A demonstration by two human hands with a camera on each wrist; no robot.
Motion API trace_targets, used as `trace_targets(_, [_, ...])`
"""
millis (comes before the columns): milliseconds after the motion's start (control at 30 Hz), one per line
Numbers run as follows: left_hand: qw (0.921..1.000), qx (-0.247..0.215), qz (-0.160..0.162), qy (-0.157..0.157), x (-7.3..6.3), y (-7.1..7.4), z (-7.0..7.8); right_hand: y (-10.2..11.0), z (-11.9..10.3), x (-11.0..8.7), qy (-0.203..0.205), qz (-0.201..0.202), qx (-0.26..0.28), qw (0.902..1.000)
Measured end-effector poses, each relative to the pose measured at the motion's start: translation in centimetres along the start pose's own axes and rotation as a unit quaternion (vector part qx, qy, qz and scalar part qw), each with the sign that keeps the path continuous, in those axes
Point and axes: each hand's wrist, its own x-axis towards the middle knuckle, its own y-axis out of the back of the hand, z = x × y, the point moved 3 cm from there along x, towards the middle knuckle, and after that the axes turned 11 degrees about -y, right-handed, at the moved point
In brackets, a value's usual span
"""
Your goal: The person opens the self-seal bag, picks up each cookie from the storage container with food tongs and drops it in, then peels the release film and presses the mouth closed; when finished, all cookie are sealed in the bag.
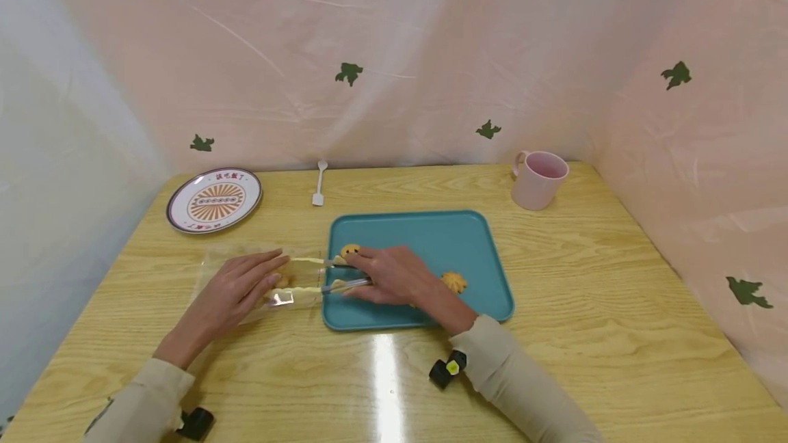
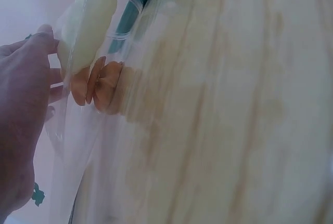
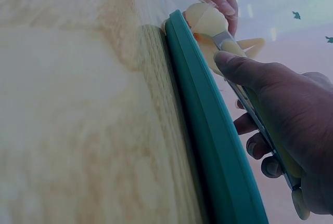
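Observation:
My right hand [image 1: 397, 275] grips a pair of tongs [image 1: 351, 284] with cream-coloured tips, thumb on one arm and fingers on the other. Those tips reach leftward into a clear plastic bag [image 1: 209, 269], their jaws spread apart. With thumb and fingers, my left hand [image 1: 230, 289] holds the bag by its side. Inside lie several brown cookies [image 2: 106, 83], close below a tongs tip [image 2: 91, 26] in the left wrist view. Beneath the right hand is a teal tray [image 1: 425, 231]. A round cookie [image 1: 351, 249] and a flower-shaped cookie [image 1: 453, 282] sit on it.
A patterned plate [image 1: 214, 201] stands at the back left of the wooden table [image 1: 603, 279]. Right of the plate lies a small white spoon [image 1: 319, 183]. At the back right is a pink mug [image 1: 534, 186], and a pale curtain [image 1: 400, 33] hangs behind.

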Motion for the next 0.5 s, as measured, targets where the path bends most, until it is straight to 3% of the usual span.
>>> trace_targets(500, [0.9998,0.002,-0.010,0.014,-0.03,0.16,-0.15,0.65,0.77,-0.86,0.002,0.011,0.007,0.9999])
